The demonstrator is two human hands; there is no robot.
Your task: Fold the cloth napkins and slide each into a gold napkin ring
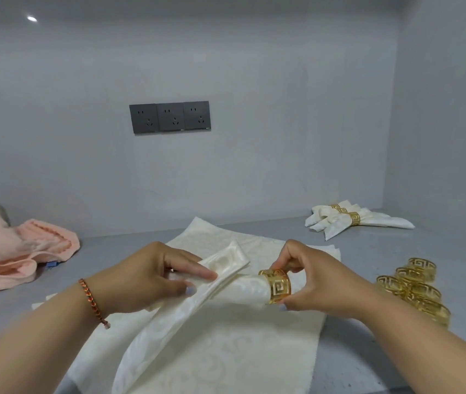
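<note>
A cream folded napkin (186, 314) is lifted over flat cream napkins (226, 354) spread on the grey counter. Its folded end sits inside a gold napkin ring (276, 285) with a key pattern. My right hand (308, 277) pinches that ring between thumb and fingers. My left hand (152, 277) grips the folded napkin just left of the ring, index finger stretched along the cloth. Several loose gold rings (413, 288) are piled to the right. Two finished napkins in rings (351, 218) lie at the back right.
A pink towel (18, 251) is heaped at the left on the counter (382, 251). A grey wall with three dark sockets (170, 117) stands behind, and a side wall closes the right.
</note>
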